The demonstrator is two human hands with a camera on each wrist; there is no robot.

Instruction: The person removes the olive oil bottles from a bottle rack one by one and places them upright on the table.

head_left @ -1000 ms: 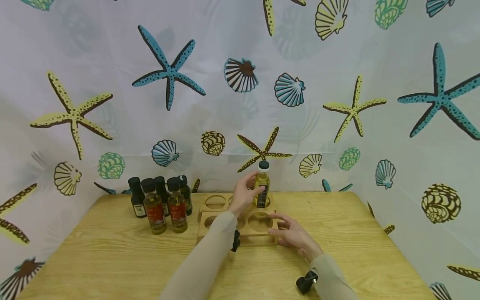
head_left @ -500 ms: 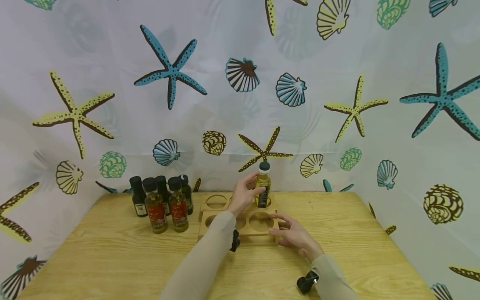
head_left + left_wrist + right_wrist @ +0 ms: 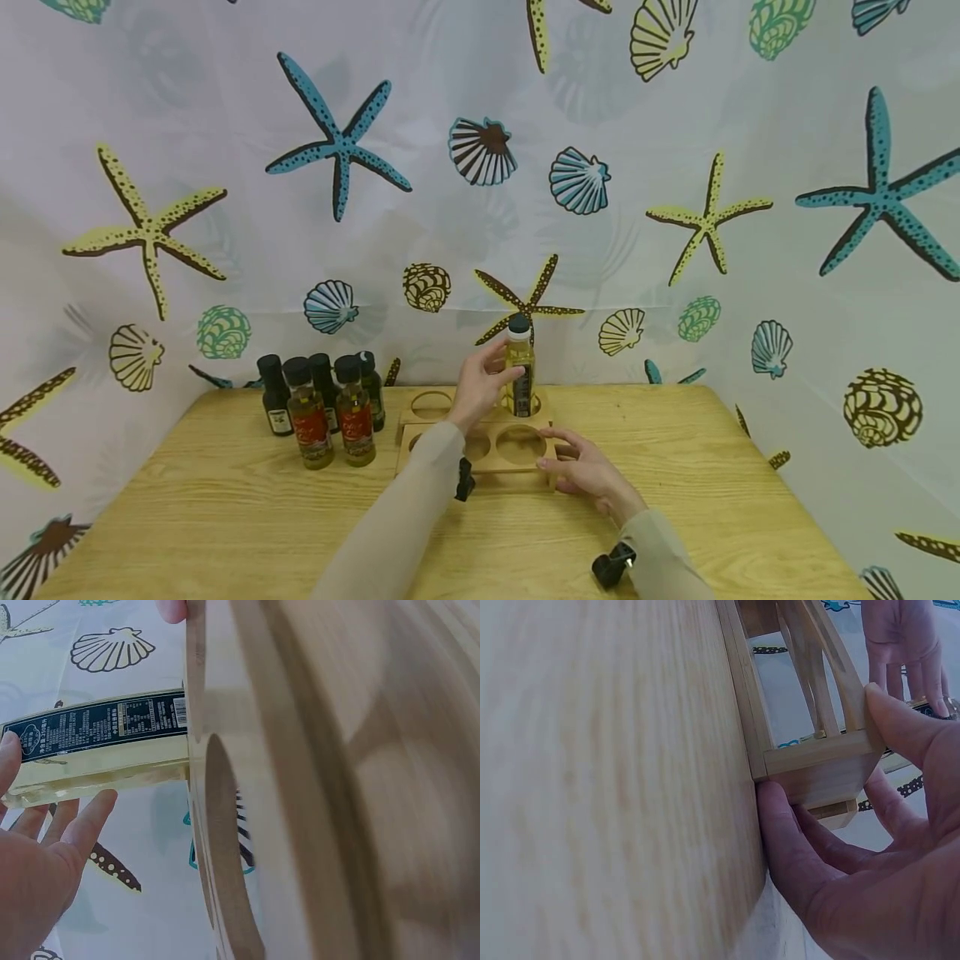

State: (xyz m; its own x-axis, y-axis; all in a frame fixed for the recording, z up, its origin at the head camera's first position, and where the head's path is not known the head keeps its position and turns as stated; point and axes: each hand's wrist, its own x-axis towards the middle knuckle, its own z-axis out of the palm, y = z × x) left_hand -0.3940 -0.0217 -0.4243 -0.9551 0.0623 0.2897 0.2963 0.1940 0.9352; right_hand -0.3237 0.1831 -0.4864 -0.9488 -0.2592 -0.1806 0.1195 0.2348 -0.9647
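Note:
My left hand holds a clear bottle of yellow oil with a dark green cap and a black label. The bottle stands in the back right opening of a two-tier wooden rack, leaning slightly left in the head view. In the left wrist view, the thumb lies on one side of the bottle and the fingers on the other. My right hand grips the right end of the rack, its thumb at the upper edge and a finger low beside the tabletop.
Left of the rack stand two oil bottles with red labels and several dark bottles behind them. The wooden table meets a shell-patterned cloth at the back and sides.
The top of the oil bottle has tipped slightly left, and my left hand has shifted left with it. My right hand keeps its place on the rack.

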